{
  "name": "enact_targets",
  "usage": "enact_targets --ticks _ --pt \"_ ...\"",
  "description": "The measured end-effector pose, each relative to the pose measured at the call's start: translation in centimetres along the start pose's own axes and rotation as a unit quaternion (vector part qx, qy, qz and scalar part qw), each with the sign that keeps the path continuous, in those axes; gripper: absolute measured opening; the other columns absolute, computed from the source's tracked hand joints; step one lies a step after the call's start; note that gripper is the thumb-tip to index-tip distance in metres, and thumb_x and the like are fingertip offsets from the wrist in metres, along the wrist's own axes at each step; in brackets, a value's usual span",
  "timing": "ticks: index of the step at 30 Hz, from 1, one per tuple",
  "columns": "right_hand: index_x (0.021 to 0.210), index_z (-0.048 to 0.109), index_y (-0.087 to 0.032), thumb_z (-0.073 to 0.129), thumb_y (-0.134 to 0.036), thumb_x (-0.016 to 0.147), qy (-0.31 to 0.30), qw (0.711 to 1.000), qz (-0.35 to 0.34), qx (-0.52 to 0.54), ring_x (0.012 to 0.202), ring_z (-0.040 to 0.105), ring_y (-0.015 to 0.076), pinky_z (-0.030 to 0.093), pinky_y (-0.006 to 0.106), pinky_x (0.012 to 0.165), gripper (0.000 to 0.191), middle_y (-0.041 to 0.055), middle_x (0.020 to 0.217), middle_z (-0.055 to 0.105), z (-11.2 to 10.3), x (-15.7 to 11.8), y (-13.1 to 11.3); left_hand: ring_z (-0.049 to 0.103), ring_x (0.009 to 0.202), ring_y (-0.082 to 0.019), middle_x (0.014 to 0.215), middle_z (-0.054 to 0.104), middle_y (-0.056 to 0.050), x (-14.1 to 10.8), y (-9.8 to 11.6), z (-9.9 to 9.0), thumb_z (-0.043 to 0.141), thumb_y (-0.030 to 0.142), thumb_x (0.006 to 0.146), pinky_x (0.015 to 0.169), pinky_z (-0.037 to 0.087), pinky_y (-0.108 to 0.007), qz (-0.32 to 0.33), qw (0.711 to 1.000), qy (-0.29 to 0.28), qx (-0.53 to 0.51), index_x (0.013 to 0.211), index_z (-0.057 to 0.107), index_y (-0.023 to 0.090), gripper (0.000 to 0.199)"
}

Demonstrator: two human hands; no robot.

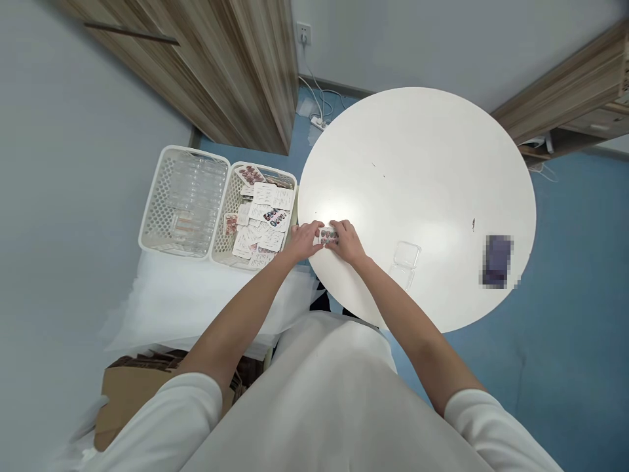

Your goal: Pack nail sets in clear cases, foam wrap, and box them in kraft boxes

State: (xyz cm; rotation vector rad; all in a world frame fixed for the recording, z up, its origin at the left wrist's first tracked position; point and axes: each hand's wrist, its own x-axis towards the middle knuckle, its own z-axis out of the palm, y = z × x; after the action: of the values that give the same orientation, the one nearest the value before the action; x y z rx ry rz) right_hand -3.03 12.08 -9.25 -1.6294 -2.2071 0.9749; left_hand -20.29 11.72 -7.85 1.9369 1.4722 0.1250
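Observation:
A small card with rows of coloured nail-like pieces (328, 235) is held between both hands at the left edge of the round white table (422, 151). My left hand (305, 241) grips its left side, fingers closed on it. On its right side, the fingers of my right hand (348, 242) are closed too, covering part of the card. To the right of my right hand, a clear plastic box (407, 254) lies on the table with its lid opened out.
Left of the table, one white basket (143, 226) holds clear plastic boxes and another (221, 255) holds many printed cards. A dark pixelated object (497, 261) lies at the table's right. Cardboard (128, 396) sits at lower left; cabinets (246, 65) stand behind.

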Motion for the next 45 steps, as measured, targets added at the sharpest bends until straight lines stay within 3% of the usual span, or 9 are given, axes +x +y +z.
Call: enact_targets --ticks 7,13,21,26,32,37,45 --pt "0.126 0.035 -0.021 0.057 -0.017 0.07 0.047 0.974 0.078 0.209 0.1 0.051 0.0186 0.048 0.036 0.085 0.06 0.0116 0.126 0.034 0.9 -2.1 0.6 0.053 0.09 -0.022 0.093 0.056 -0.002 -0.1 0.3 0.5 0.054 0.024 0.071 0.078 0.028 -0.036 -0.01 1.0 0.013 -0.004 0.115 0.038 0.023 0.047" --pt "0.126 0.036 -0.021 0.05 -0.01 0.07 0.065 0.933 0.12 0.334 0.102 0.054 0.0173 0.048 0.037 0.088 0.06 0.0108 0.124 0.039 0.5 -4.6 1.5 0.054 0.089 -0.02 0.097 0.055 -0.003 -0.7 2.2 1.2 0.052 0.023 0.071 0.082 0.032 -0.037 -0.006 1.0 0.003 -0.022 0.121 0.036 0.021 0.053" --pt "0.134 0.029 -0.023 0.053 -0.012 0.07 0.072 0.956 0.07 0.276 0.111 0.048 0.0199 0.043 0.04 0.096 0.07 0.0103 0.131 0.034 -4.0 -10.5 4.1 0.053 0.09 -0.019 0.105 0.054 -0.006 -1.1 7.5 3.1 0.062 0.028 0.067 0.084 0.038 -0.036 0.07 0.994 -0.008 -0.088 0.127 0.034 0.022 0.066" --pt "0.133 0.03 -0.029 0.056 -0.02 0.074 0.093 0.966 0.046 0.235 0.108 0.05 0.0216 0.046 0.043 0.091 0.065 0.0091 0.139 0.027 -6.0 -15.3 6.7 0.054 0.088 -0.019 0.101 0.054 -0.005 -1.2 11.6 5.7 0.064 0.027 0.066 0.081 0.041 -0.036 0.101 0.989 -0.018 -0.104 0.125 0.037 0.022 0.065" --pt "0.127 0.038 -0.028 0.055 -0.024 0.075 0.1 0.977 0.039 0.182 0.102 0.053 0.0208 0.047 0.043 0.087 0.054 0.0092 0.135 0.036 -7.2 -20.0 9.8 0.053 0.085 -0.018 0.099 0.054 -0.004 -1.7 15.0 9.2 0.066 0.028 0.065 0.08 0.043 -0.033 0.108 0.983 -0.056 -0.139 0.123 0.037 0.022 0.065" --pt "0.121 0.044 -0.024 0.056 -0.022 0.073 0.074 0.994 0.047 0.062 0.118 0.042 0.0255 0.039 0.047 0.094 0.05 0.009 0.13 0.044 -7.3 -20.8 11.9 0.049 0.098 -0.023 0.105 0.051 -0.007 -1.3 16.4 11.8 0.069 0.027 0.063 0.084 0.042 -0.039 0.071 0.993 -0.055 -0.08 0.121 0.04 0.023 0.065" --pt "0.115 0.048 -0.021 0.058 -0.018 0.07 0.052 0.997 0.046 -0.021 0.114 0.044 0.0269 0.039 0.046 0.09 0.046 0.0101 0.129 0.045 -6.8 -19.8 13.5 0.044 0.106 -0.027 0.114 0.043 -0.008 0.0 17.2 13.2 0.068 0.026 0.062 0.083 0.041 -0.039 0.039 0.997 -0.056 0.023 0.12 0.04 0.023 0.065"
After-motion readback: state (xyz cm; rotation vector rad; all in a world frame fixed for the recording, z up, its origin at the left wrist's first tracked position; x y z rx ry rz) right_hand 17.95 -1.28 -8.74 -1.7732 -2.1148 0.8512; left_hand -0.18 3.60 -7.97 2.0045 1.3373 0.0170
